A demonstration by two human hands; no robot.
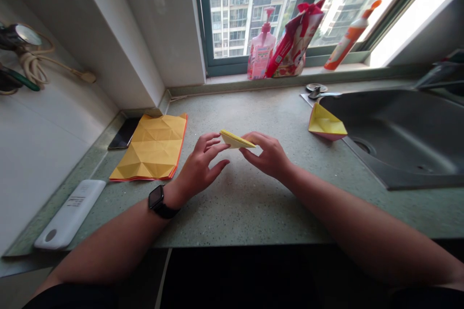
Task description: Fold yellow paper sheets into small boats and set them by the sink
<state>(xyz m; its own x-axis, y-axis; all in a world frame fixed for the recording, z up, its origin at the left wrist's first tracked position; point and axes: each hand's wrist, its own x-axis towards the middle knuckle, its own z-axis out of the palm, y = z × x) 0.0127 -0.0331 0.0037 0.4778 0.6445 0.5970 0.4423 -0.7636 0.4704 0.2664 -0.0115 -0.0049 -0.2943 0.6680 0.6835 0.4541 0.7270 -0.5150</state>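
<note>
The speckled grey-green table (253, 212), hard and stone-like, runs beneath a window (239, 14) in a dull green frame. Set into its right side is a dark grey sink (409, 120), smooth-walled, with rounded inner corners. At the left lie creased paper sheets (150, 149), matte golden yellow, cut by crossing fold lines into triangles, with red-orange showing along their edges. On the sill, a glossy red bag (299, 41), gathered at the top, leans beside a translucent pink pump bottle (260, 55); farther right tilts an orange-and-white bottle (346, 43). A smooth white slab (70, 215) with rounded ends lies near the table's front left, and a flat black slab (125, 134) is partly covered by the sheets. By the sink's near left corner sits a folded paper box (328, 123), yellow inside and pinkish outside, with pointed ends.

The two hands are a little apart, the folded yellow paper (237, 140) between them. It is a thin, layered wedge with crisp edges, sloping down toward the right. The right hand (267, 154) pinches its right end between thumb and fingers. The left hand (201, 166) is spread, fingertips at the paper's left end, thumb clear of it.
</note>
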